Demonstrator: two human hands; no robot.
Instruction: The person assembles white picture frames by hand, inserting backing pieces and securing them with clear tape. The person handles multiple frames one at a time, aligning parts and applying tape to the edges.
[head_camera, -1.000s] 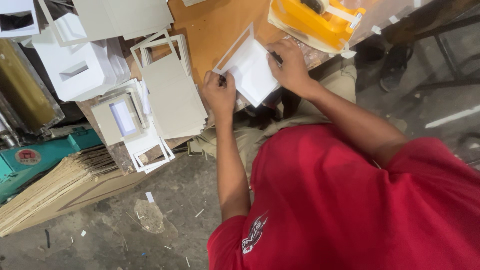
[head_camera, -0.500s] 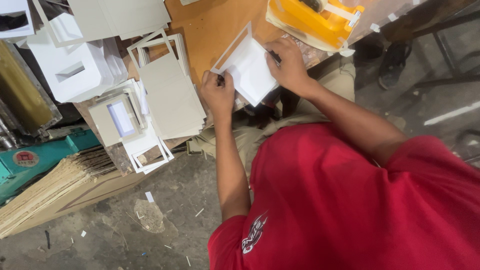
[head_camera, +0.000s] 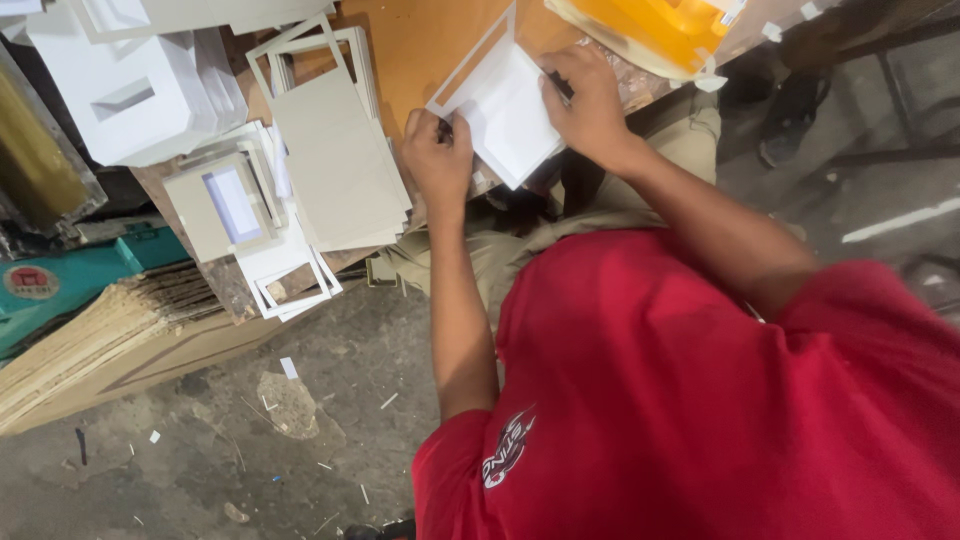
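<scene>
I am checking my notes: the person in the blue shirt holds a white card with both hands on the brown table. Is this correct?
Not quite: the shirt is red, not blue, as the head view shows. The rest holds: left hand and right hand hold the white card on the brown table.

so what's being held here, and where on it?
A white card sheet, flat on the brown tabletop. The left hand pinches its lower-left edge; the right hand presses its upper-right edge. What either grip hides, I cannot tell.

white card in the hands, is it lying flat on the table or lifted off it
Flat: the white card lies on the brown table, with the left hand and right hand pressing its edges.
</scene>
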